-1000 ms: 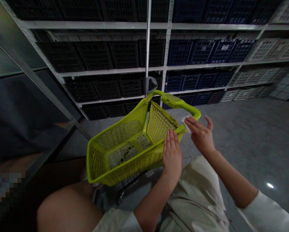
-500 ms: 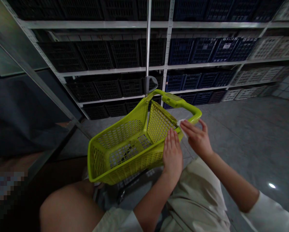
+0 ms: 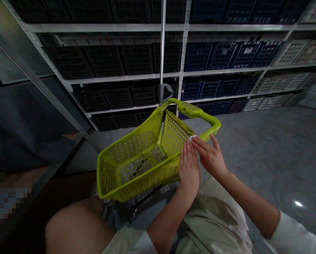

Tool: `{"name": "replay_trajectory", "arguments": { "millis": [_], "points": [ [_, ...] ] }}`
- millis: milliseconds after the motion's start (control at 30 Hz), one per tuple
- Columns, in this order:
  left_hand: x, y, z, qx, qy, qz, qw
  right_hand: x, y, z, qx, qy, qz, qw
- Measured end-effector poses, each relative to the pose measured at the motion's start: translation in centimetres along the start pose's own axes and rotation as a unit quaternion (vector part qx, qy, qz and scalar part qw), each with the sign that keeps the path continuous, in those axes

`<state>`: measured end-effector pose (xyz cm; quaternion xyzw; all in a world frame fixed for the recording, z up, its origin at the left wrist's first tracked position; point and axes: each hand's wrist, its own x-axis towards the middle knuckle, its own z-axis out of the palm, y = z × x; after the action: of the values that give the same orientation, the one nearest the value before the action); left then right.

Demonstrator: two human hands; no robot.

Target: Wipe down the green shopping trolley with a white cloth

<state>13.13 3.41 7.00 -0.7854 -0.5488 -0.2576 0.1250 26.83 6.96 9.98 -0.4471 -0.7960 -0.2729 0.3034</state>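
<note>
A yellow-green shopping cart [image 3: 144, 176] stands between my knees, its handle [image 3: 213, 125] toward the right. My left hand [image 3: 189, 169] lies flat on the near side of the basket, fingers stretched out over the rim. Just beside it, my right hand [image 3: 212, 157] presses a crumpled white wipe [image 3: 192, 138] against the rim near the handle's lower end. Only a little of the wipe shows past the fingertips. The cart's perforated rear panel [image 3: 175, 134] is next to the wipe.
Shelves [image 3: 107, 27] with black crates [image 3: 137, 60], blue crates [image 3: 197, 56] and white crates [image 3: 290, 53] line the back. A metal pole [image 3: 162, 46] with a grey grip [image 3: 166, 92] rises from the cart's far corner. A slanted metal frame [image 3: 49, 91] stands left.
My right hand has slid left along the rim with the wipe, away from the handle and closer to my left hand. My left hand stays nearly in place.
</note>
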Motion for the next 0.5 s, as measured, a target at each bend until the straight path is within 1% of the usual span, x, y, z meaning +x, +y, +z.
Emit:
{"name": "replay_trajectory", "arguments": {
  "millis": [33, 67, 100, 133, 200, 233, 267, 300, 333, 433, 467, 500],
  "points": [
    [0.0, 0.0, 0.0, 0.0, -0.001, 0.0, 1.0, -0.1, 0.0, -0.1, 0.013, -0.013, -0.018, 1.0],
    [0.0, -0.1, 0.0, -0.003, -0.003, 0.002, 1.0, -0.1, 0.7, -0.3, 0.019, -0.021, -0.025, 0.999],
    [0.0, -0.1, 0.0, -0.008, -0.004, 0.004, 1.0, 0.0, 2.0, -0.4, 0.017, -0.02, -0.019, 0.999],
    [0.0, -0.2, 0.0, -0.013, -0.006, 0.006, 1.0, 0.2, 3.6, -0.6, 0.009, -0.012, 0.0, 1.0],
    [0.0, -0.2, 0.0, -0.021, -0.007, 0.008, 1.0, 0.5, 6.4, -0.8, -0.016, 0.013, 0.058, 0.998],
    [0.0, -0.2, 0.0, -0.022, -0.006, 0.006, 1.0, 0.7, 7.1, -0.8, -0.026, 0.026, 0.083, 0.996],
    [0.0, -0.1, 0.0, -0.022, -0.006, 0.004, 1.0, 0.8, 7.1, -0.7, -0.031, 0.035, 0.095, 0.994],
    [0.0, 0.0, 0.0, -0.02, -0.005, 0.0, 1.0, 0.8, 6.4, -0.6, -0.029, 0.039, 0.092, 0.995],
    [0.0, 0.0, 0.0, -0.018, -0.003, -0.003, 1.0, 0.6, 5.0, -0.4, -0.02, 0.035, 0.074, 0.996],
    [0.0, 0.2, 0.0, -0.011, 0.003, -0.007, 1.0, 0.0, 0.3, 0.0, 0.02, 0.001, 0.0, 1.0],
    [0.0, 0.2, -0.1, -0.009, 0.004, -0.005, 1.0, -0.2, -0.5, 0.0, 0.031, -0.008, -0.02, 0.999],
    [0.0, 0.1, -0.1, -0.008, 0.004, -0.004, 1.0, -0.4, -0.7, 0.0, 0.038, -0.014, -0.037, 0.998]
  ]
}}
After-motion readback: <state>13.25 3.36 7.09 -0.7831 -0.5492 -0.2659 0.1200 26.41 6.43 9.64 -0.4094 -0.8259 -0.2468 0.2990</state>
